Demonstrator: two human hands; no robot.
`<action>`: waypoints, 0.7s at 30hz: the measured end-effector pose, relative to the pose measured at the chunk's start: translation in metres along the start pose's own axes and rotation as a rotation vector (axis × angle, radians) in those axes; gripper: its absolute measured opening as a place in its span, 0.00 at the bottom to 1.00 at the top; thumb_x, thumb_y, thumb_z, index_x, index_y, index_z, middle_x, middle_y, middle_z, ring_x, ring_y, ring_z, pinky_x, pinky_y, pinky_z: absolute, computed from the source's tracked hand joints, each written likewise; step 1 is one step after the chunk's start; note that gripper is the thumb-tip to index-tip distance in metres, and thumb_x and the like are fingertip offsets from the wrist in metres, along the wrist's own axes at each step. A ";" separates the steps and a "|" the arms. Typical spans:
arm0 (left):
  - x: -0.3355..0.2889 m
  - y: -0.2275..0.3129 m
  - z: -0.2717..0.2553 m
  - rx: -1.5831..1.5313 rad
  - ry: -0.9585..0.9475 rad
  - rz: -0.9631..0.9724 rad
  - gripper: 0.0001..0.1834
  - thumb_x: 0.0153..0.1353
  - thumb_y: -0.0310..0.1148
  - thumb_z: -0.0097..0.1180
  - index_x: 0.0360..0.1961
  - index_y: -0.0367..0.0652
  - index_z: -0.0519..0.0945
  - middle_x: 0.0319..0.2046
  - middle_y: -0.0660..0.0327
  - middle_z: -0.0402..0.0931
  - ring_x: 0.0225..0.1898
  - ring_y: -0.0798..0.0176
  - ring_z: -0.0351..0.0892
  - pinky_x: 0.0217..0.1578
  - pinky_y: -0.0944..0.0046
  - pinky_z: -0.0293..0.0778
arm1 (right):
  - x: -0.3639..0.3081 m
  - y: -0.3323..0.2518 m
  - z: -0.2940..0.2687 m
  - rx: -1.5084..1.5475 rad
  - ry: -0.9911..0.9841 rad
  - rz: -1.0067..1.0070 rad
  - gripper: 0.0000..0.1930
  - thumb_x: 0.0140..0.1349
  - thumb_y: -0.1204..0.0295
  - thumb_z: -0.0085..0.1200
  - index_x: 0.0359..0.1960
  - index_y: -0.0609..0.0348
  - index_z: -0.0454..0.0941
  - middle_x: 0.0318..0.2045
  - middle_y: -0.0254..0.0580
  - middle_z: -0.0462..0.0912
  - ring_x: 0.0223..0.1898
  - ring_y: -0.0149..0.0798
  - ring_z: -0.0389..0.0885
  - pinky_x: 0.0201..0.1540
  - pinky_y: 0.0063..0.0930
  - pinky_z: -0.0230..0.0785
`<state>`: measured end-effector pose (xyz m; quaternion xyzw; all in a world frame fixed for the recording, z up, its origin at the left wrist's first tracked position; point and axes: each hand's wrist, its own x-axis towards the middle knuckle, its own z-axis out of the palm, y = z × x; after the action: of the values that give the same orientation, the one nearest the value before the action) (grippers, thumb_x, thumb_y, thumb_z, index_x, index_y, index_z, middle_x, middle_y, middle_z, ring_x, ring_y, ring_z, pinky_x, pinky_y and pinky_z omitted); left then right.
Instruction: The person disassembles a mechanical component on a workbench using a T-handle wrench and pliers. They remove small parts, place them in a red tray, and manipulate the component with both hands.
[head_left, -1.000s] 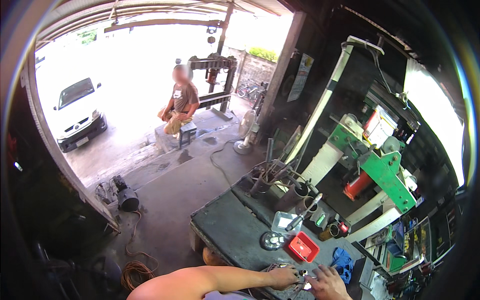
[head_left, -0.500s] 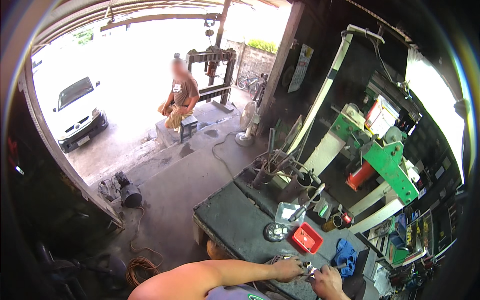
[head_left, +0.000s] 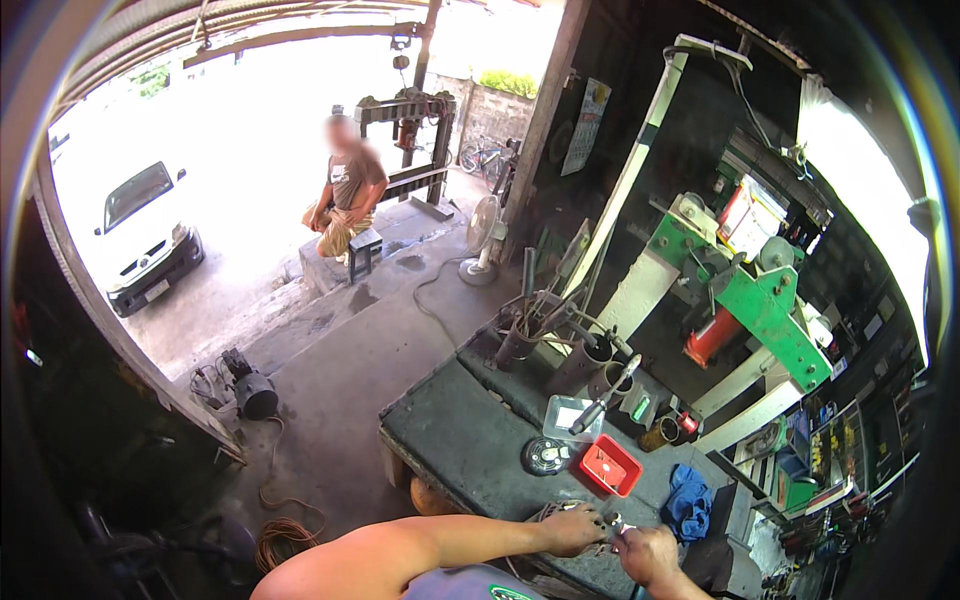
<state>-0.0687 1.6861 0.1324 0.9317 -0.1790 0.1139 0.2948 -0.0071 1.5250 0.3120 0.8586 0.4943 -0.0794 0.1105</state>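
Observation:
Both arms reach over the dark workbench [head_left: 440,410] at its near edge. My left hand [head_left: 575,530] is closed, its fingers curled over a greyish metal part [head_left: 606,546] that lies mostly beneath it. Just to its right, my right hand [head_left: 648,554] is closed with thumb and fingers pressed together against a small shiny piece at the same part. What the right hand grips is too small to name. Beyond the hands stand a red plastic tray [head_left: 611,467] with small bits in it and a round black-and-silver disc-shaped part [head_left: 546,456]. A blue cloth [head_left: 688,503] lies crumpled beside my right hand.
A clear plastic box [head_left: 570,416] has a dark-handled tool [head_left: 600,402] across it. Metal tubes [head_left: 578,366] holding rods stand behind. A green-and-white press frame [head_left: 770,310] rises at the right. Outside, a person [head_left: 350,190] sits near a fan [head_left: 482,235].
The whole view has shifted slightly, so the surroundings sit a little further left. My right hand has turned slightly at the metal part; my left hand stays over it.

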 end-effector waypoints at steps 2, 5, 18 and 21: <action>0.000 0.002 0.001 0.013 -0.024 -0.029 0.13 0.67 0.35 0.58 0.50 0.48 0.87 0.51 0.52 0.84 0.61 0.48 0.78 0.69 0.46 0.67 | 0.003 0.002 0.003 0.120 -0.025 0.203 0.21 0.72 0.53 0.58 0.32 0.58 0.89 0.31 0.61 0.89 0.37 0.63 0.90 0.46 0.57 0.82; 0.002 0.002 -0.002 0.001 -0.089 -0.025 0.13 0.66 0.34 0.58 0.50 0.49 0.86 0.51 0.52 0.84 0.61 0.47 0.78 0.69 0.45 0.67 | -0.001 0.013 -0.006 0.096 0.058 0.066 0.15 0.68 0.55 0.63 0.38 0.51 0.92 0.35 0.57 0.90 0.42 0.61 0.90 0.50 0.54 0.82; -0.008 -0.009 0.025 0.002 0.276 0.068 0.15 0.67 0.40 0.64 0.52 0.49 0.87 0.53 0.53 0.83 0.61 0.45 0.78 0.69 0.45 0.68 | -0.004 0.015 -0.002 0.198 0.117 0.045 0.13 0.64 0.56 0.66 0.36 0.51 0.89 0.31 0.47 0.86 0.34 0.59 0.87 0.42 0.58 0.80; -0.004 -0.008 0.016 -0.080 0.098 0.005 0.15 0.66 0.38 0.64 0.53 0.49 0.86 0.53 0.53 0.83 0.62 0.47 0.77 0.69 0.45 0.67 | -0.015 0.014 -0.010 0.015 0.257 -0.200 0.15 0.63 0.54 0.67 0.43 0.50 0.88 0.37 0.44 0.86 0.33 0.58 0.86 0.39 0.56 0.80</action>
<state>-0.0677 1.6835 0.1139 0.9120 -0.1709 0.1527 0.3401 -0.0021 1.5086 0.3270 0.8089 0.5869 0.0166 0.0314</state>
